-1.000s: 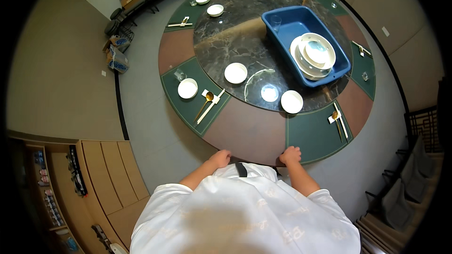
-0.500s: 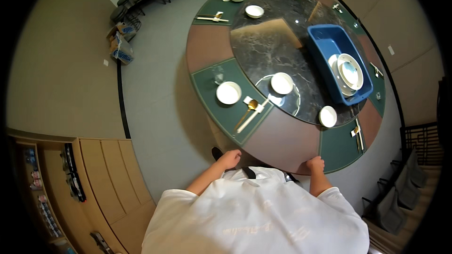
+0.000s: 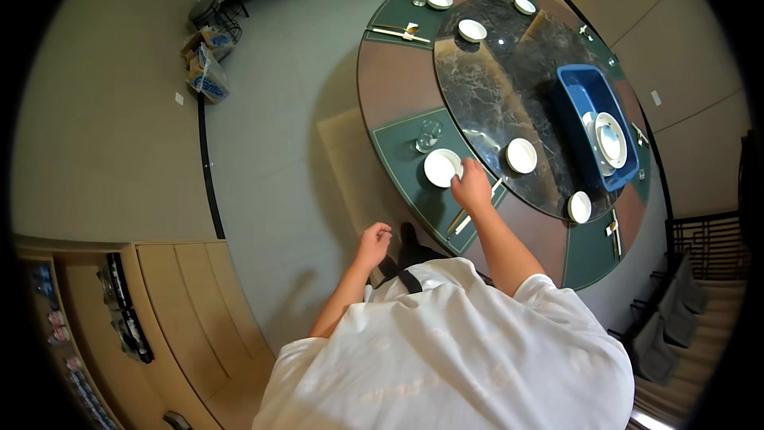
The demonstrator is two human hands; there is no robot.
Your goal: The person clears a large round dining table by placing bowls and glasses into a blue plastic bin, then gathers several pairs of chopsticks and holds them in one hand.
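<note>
My right hand (image 3: 473, 185) reaches over the near edge of the round table, its fingers closed at the right rim of a white bowl (image 3: 440, 168). The bowl is above a green placemat (image 3: 390, 138); whether it is lifted I cannot tell. A clear glass (image 3: 429, 135) stands just beyond it. Chopsticks (image 3: 464, 224) lie partly under my right hand and wrist, and the spoon beside them is mostly hidden. Off the table's edge, my left hand (image 3: 372, 245) hangs with loosely bent fingers, holding nothing.
The dark marble turntable (image 3: 509, 72) carries white bowls, one of them close by (image 3: 521, 156), and a blue tub (image 3: 567, 111) with stacked white dishes (image 3: 610, 142). Other place settings ring the table. A wooden cabinet (image 3: 187, 302) stands at the left, chairs (image 3: 656, 348) at the lower right.
My right hand has left the table's edge and come forward and left to the white bowl. My left hand has moved slightly left and its fingers have loosened. The view has shifted left.
</note>
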